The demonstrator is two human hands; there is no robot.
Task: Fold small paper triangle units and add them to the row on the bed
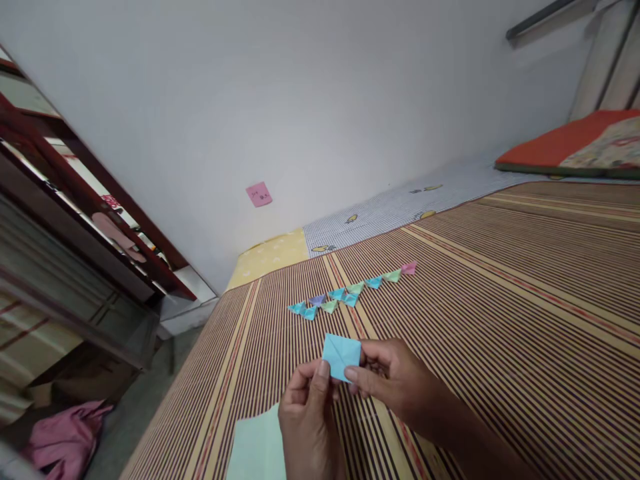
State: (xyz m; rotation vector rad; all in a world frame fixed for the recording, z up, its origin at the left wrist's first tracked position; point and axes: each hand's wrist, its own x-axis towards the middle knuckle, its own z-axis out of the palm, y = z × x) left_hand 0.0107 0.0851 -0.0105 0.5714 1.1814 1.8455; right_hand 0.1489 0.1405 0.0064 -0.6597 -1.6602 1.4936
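Observation:
A blue folded paper square (342, 352) with crease lines meeting near its middle is held up between both hands, above the striped mat. My left hand (311, 407) pinches its lower left corner, thumb on top. My right hand (387, 375) grips the right side, the thumb pressing on the lower right corner and the fingers behind. Beyond them, small folded paper pieces (351, 299) in blue, green, purple and pink lie in staggered rows on the mat. Partly hidden by my left hand, a pale green paper sheet (257, 445) lies at the near left.
The striped bamboo-like mat (500, 287) covers the bed. A pink sticky note (259, 194) is on the white wall (300, 87). An orange folded quilt (555, 143) rests at the far right. Pink cloth (67, 437) lies on the floor at left, below an open doorway.

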